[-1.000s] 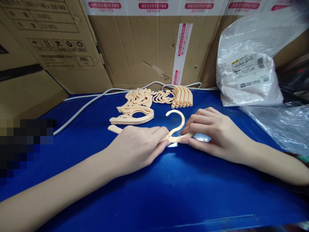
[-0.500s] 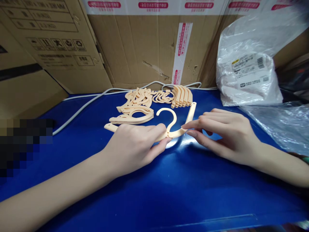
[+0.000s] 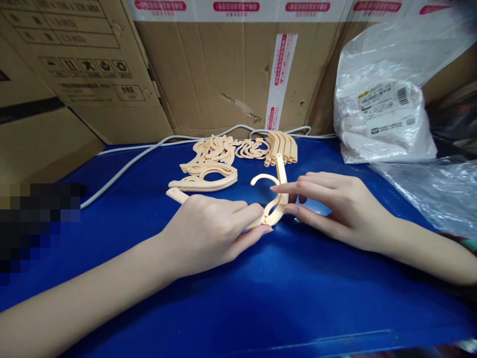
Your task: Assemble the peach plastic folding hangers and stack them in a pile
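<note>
A cream plastic folding hanger (image 3: 282,191) is between my hands, just above the blue table. My left hand (image 3: 216,226) is closed round its left arm, thumb and forefinger near the middle joint. Only the tip of that left arm shows beyond my knuckles. The hanger's right arm stands steeply upward beside the curved hook, which leans behind it. My right hand (image 3: 335,209) is closed on this raised arm, forefinger across it and thumb low against its side. Behind my left hand lie several folded cream hangers (image 3: 208,184).
At the back are a jumbled pile of cream hanger parts (image 3: 214,150), loose hooks (image 3: 251,149) and a row of curved arms (image 3: 282,146). A white cable (image 3: 130,171) runs along the cardboard boxes (image 3: 223,74). A white plastic bag (image 3: 383,114) stands back right on the blue table (image 3: 223,308).
The hanger's right arm has swung upward and inward to the hook, with my right hand moving left along with it. The hook now tilts lower, and the middle joint sits slightly nearer me.
</note>
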Demonstrator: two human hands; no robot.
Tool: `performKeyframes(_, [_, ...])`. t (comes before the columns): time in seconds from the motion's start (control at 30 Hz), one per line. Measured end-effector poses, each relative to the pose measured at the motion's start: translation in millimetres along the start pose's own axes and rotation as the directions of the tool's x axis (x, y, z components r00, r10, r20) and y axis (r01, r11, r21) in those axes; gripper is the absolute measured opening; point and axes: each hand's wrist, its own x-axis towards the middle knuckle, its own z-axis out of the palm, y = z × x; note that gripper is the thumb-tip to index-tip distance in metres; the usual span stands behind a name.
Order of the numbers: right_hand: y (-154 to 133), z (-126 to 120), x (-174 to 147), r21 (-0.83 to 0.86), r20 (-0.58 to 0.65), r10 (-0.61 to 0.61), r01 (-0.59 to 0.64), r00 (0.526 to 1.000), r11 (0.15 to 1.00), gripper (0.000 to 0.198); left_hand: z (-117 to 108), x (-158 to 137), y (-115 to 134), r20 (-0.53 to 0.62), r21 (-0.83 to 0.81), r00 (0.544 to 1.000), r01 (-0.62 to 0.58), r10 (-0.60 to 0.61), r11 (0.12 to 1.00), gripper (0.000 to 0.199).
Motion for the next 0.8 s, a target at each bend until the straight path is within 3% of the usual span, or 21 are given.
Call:
performKeyframes(0.57, [1.2,1.3,2.4,0.043,0.091,-0.077,0.073,0.993,0.996,0.027,-0.3,0.8,2.3,-0.042,0.028,0.996,-0.077,0.078,0.997,0.026])
performKeyframes(0.8, [4.6,1.2,1.5,0.054,0.072,0.003,-0.007,0.997,0.998,0.026,0.8,0.8,-0.3,-0.022,0.012,0.991,-0.129,0.13,0.992,0.02])
